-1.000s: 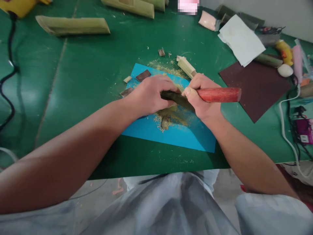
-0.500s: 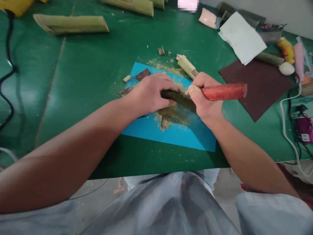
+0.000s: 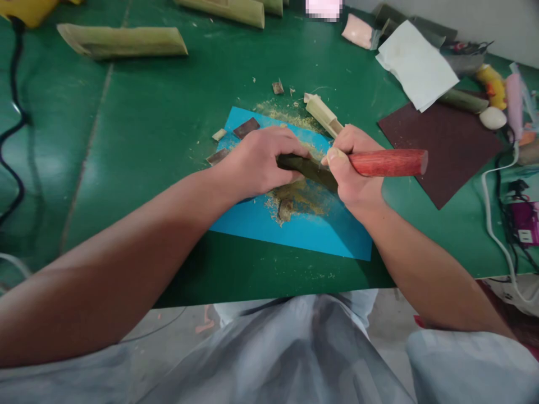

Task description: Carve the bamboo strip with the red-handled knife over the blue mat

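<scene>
My left hand [image 3: 256, 160] is closed round one end of a dark green bamboo piece [image 3: 307, 168], holding it over a blue sheet [image 3: 295, 230]. My right hand [image 3: 353, 168] grips a tool by its red wooden handle [image 3: 387, 162], with the thumb pressed near the bamboo piece. The tool's working end is hidden between my hands. Sawdust and shavings [image 3: 301, 199] lie on the blue sheet under the piece. A pale cut bamboo piece [image 3: 322, 114] lies just behind my right hand.
The green table [image 3: 147, 129] carries split bamboo lengths [image 3: 122, 40] at the back left, a dark sandpaper sheet [image 3: 440, 146] and white paper [image 3: 415, 64] at the right. Cables and a purple socket [image 3: 524, 224] lie at the far right. Small dark chips [image 3: 246, 128] sit on the blue sheet.
My right hand and the red handle have shifted slightly to the right along the bamboo piece. My left hand has stayed in place.
</scene>
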`<state>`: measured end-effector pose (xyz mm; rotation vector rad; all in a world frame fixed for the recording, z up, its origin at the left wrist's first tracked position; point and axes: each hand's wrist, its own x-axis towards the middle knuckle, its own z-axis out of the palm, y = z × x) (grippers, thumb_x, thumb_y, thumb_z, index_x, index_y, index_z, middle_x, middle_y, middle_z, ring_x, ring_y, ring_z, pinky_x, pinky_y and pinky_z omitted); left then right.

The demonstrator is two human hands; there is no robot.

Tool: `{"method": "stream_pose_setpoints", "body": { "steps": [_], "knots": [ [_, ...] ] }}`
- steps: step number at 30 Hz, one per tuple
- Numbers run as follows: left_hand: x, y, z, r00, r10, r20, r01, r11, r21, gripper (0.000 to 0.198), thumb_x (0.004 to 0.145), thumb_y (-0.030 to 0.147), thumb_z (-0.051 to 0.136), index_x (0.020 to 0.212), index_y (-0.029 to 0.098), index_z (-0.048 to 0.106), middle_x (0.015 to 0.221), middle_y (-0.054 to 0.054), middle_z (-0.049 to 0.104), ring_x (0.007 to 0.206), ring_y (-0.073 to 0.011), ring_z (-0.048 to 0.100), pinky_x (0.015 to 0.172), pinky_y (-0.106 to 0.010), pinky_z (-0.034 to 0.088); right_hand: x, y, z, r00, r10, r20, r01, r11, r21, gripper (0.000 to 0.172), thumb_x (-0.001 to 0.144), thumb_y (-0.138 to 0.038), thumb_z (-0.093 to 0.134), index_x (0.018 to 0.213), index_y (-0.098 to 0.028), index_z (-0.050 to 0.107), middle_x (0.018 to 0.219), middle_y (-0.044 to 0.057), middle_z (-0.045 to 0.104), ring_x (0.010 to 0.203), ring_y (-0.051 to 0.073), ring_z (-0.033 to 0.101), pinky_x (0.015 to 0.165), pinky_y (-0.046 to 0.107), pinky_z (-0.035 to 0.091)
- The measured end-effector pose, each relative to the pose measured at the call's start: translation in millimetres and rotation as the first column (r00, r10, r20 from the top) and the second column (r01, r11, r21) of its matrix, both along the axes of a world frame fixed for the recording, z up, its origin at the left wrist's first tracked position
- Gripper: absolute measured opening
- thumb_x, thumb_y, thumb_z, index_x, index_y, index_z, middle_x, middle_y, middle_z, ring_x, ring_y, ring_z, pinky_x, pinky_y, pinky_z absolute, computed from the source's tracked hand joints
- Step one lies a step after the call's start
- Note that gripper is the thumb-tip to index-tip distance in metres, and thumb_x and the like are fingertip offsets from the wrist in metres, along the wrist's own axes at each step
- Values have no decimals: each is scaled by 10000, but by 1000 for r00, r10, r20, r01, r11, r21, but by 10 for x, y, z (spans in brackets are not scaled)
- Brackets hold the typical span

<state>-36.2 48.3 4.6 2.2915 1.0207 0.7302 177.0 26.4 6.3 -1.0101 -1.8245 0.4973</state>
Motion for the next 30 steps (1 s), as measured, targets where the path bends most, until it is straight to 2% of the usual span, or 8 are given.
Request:
{"method": "stream_pose_setpoints", "body": {
  "steps": [7, 11, 17, 21, 24, 27, 30],
  "knots": [
    [-11, 8, -20, 1000, 1, -14, -1, 1000, 2, 230, 834, 421, 692, 1002, 282, 767, 1030, -57, 759, 1044, -278, 688, 959, -451, 580, -2, -28, 30, 998, -40, -49, 39, 999, -31, 476, 961, -605, 548, 636, -285, 413, 677, 0, 522, 658, 196, 539, 693, 427, 550],
    [-13, 15, -24, 1000, 1, 4, -1, 1000, -12, 245, 831, 435, 696, 1015, 291, 768, 1034, -46, 760, 1052, -278, 686, 971, -468, 580, -1, -27, 7, 998, -16, -53, 18, 999, 34, 463, 966, -604, 522, 640, -290, 424, 671, -1, 516, 643, 195, 524, 644, 420, 494],
    [-7, 11, -20, 1000, -9, 27, 10, 1000, -21, 238, 817, 369, 699, 1025, 280, 773, 1042, -49, 761, 1053, -280, 688, 987, -482, 569, -7, 5, -69, 996, -49, -78, 59, 990, 127, 496, 978, -639, 494, 644, -286, 403, 637, -5, 492, 606, 194, 508, 606, 436, 476],
    [-15, 4, -12, 1000, -12, 23, 13, 1000, -21, 252, 819, 342, 696, 1046, 261, 768, 1070, -52, 763, 1069, -273, 685, 1006, -460, 566, -9, -2, -94, 991, -58, -123, 74, 988, 134, 496, 982, -616, 524, 632, -281, 419, 623, -9, 473, 585, 191, 494, 587, 439, 462],
    [-22, 5, -12, 1000, -17, 23, 18, 1000, -5, 252, 820, 341, 699, 1050, 264, 768, 1082, -57, 764, 1074, -270, 687, 1006, -451, 570, 19, -4, -161, 989, -78, -127, 91, 990, 106, 460, 994, -592, 518, 656, -287, 455, 658, -2, 489, 644, 207, 532, 652, 458, 503],
    [-22, 5, -16, 1000, -8, 22, 9, 1000, -15, 259, 821, 369, 699, 1052, 271, 764, 1078, -52, 764, 1084, -274, 688, 1009, -449, 573, 71, 5, -257, 993, -77, -94, 81, 996, 42, 390, 1013, -566, 503, 733, -296, 535, 767, 17, 560, 840, 244, 623, 798, 501, 544],
    [-20, 2, -20, 1000, -2, 23, 3, 999, -32, 273, 831, 387, 683, 1062, 264, 760, 1080, -50, 762, 1099, -280, 686, 1018, -447, 571, 97, 9, -300, 992, -85, -89, 85, 996, 2, 381, 1005, -570, 526, 745, -293, 558, 806, 25, 593, 922, 258, 649, 842, 518, 564]
  ]
}}
